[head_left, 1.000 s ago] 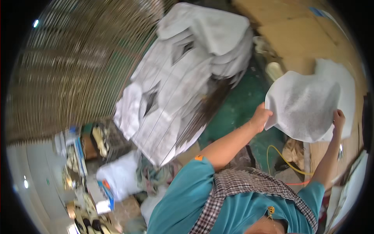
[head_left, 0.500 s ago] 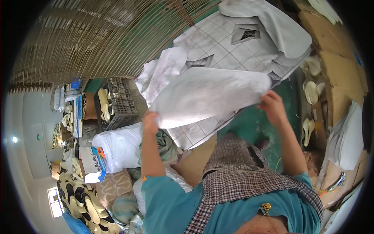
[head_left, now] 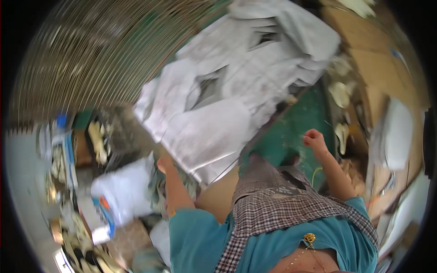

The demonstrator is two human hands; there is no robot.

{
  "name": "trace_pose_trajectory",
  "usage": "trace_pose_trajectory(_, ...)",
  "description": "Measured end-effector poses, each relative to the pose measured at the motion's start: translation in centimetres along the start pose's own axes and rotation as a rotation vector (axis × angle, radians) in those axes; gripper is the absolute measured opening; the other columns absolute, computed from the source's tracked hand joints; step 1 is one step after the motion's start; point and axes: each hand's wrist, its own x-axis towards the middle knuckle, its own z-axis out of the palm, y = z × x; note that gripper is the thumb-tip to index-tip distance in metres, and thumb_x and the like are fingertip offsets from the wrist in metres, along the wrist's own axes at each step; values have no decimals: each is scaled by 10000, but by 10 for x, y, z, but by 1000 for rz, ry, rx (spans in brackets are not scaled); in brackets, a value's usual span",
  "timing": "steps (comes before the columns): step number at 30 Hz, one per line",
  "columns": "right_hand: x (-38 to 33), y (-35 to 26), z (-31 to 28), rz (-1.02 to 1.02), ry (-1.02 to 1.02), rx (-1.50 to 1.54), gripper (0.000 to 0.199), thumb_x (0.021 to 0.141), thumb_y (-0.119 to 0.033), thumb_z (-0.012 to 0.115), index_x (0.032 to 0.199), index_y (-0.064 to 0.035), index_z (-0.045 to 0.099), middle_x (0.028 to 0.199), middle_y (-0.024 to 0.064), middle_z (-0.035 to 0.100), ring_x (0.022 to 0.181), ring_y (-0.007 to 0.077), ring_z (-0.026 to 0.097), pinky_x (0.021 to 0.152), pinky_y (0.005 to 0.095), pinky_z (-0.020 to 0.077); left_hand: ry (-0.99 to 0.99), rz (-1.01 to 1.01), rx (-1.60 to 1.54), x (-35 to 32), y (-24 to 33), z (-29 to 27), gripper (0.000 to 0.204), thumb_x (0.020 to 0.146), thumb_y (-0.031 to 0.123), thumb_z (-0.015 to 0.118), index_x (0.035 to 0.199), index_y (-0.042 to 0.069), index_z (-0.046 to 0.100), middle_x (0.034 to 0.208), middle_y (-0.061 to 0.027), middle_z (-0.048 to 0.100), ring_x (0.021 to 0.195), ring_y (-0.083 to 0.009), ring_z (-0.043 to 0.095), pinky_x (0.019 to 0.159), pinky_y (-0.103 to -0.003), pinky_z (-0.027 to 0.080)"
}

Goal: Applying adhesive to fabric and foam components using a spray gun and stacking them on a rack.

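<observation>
A white oblong sheet (head_left: pixel 209 129) with grey mottling lies at the near left end of a low pile of white sheets (head_left: pixel 236 59). The pile shows faint grid lines and dark diamond-shaped gaps. My left hand (head_left: pixel 165 164) is just off the sheet's near left side, with no sheet in it; motion blur hides its finger shape. Over the green floor, right of the pile, my right hand (head_left: pixel 315 139) hangs with curled fingers and nothing visible in them.
A white plastic sack (head_left: pixel 125 189) and a dark crate (head_left: pixel 127 134) stand at the left. Behind the pile rises a rack of thin rods (head_left: pixel 109 50). Cardboard (head_left: pixel 373 54), pale shoe-shaped pieces (head_left: pixel 340 94) and more white sheets (head_left: pixel 398 132) line the right side.
Both hands have let go of the white sheet, which now rests on the pile. My hands have drawn apart from it, and the whole view has shifted and blurred.
</observation>
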Motion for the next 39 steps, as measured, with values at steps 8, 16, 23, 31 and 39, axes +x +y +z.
trace_pose_trajectory(8, -160, 55, -268, -186, 1092, -419, 217, 781, -212, 573, 748, 2, 597, 630, 154, 573, 613, 307, 569, 615, 360, 457, -475, 526, 2, -255, 138, 206, 346, 680, -26, 492, 1024, -50, 517, 893, -146, 561, 788, -213, 536, 751, -305, 450)
trace_pose_trajectory(16, -229, 153, -447, 16, 1648, -701, 563, 703, -116, 638, 1210, -18, 411, 1240, 213, 405, 1149, 360, 370, 986, 398, 306, -1328, 1144, 105, -658, 168, 294, 385, 715, -14, 499, 1099, 11, 520, 945, -108, 594, 789, -160, 566, 715, -267, 471)
trace_pose_trajectory(23, -197, 187, -514, 237, 1499, -545, 646, 674, -59, 595, 1270, -32, 347, 1323, 199, 332, 1201, 378, 311, 987, 419, 303, -1506, 2173, 5, -913, 119, 303, 538, 680, 97, 574, 1205, 70, 457, 1202, -166, 472, 1129, -363, 404, 960, -432, 320)
trace_pose_trajectory(31, -236, 202, -562, 375, 1512, -265, 645, 605, -15, 634, 1210, -48, 412, 1123, 172, 506, 1049, 327, 472, 860, 383, 409, -1424, 2534, 455, -944, 89, 311, 611, 688, 164, 599, 1259, 110, 387, 1316, -129, 346, 1242, -380, 246, 974, -505, 266)
trace_pose_trajectory(39, -383, 65, -440, -194, 1199, 370, 500, 771, -148, 608, 1217, -36, 412, 893, 36, 547, 844, 118, 515, 726, 281, 418, -1553, 1968, 174, -875, 117, 352, 370, 656, 70, 589, 1021, 29, 537, 1050, -155, 543, 1023, -325, 468, 903, -404, 362)
